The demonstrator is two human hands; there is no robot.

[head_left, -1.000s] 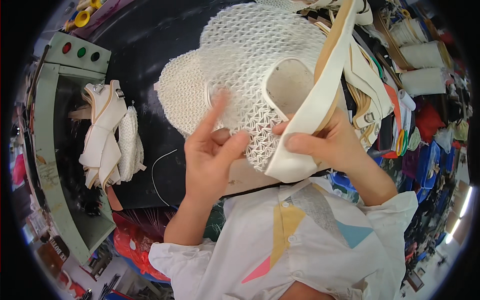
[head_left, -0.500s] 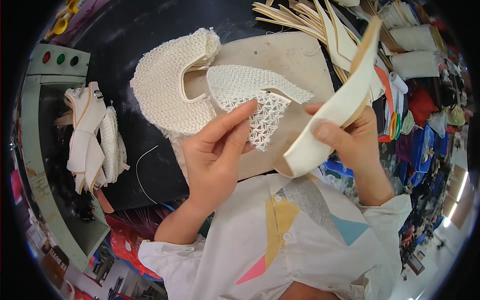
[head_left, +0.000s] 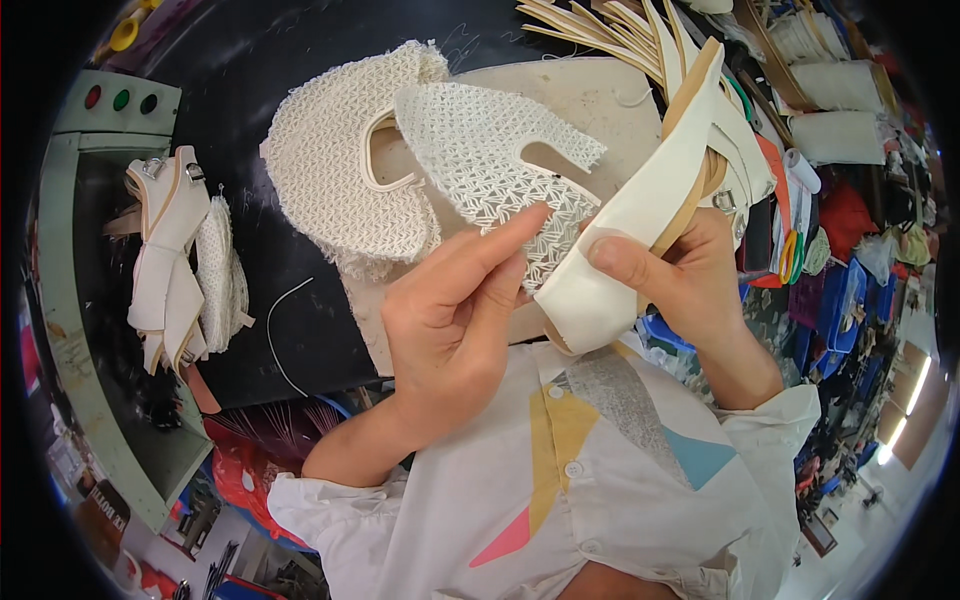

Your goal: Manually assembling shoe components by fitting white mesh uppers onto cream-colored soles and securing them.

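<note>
My left hand (head_left: pixel 455 330) pinches the edge of a white woven shoe-upper piece (head_left: pixel 465 150) with a curved cut-out; the thumb and index finger are together. The piece slants up over a pale board (head_left: pixel 625 110). In my right hand (head_left: pixel 700 285) is a cream leather strap piece (head_left: pixel 655 215) with a tan underside, gripped with the thumb on top. Its lower end overlaps the woven piece's right edge; whether they touch is unclear. A pile of cream woven upper pieces (head_left: pixel 320 150) with frayed edges lies behind my left hand.
Cream straps (head_left: pixel 600 35) fan out at the back right, near scissors (head_left: pixel 790 255) and white rolls (head_left: pixel 835 135). On the left, buckled straps (head_left: pixel 165 250) lie beside a small woven stack (head_left: pixel 217 275) and a grey button box (head_left: pixel 115 110). A white cord (head_left: pixel 275 335) curls on the black table.
The woven piece has been raised and turned, with more of its face showing. My right hand has brought the strap piece left against its edge. My left hand has shifted slightly right.
</note>
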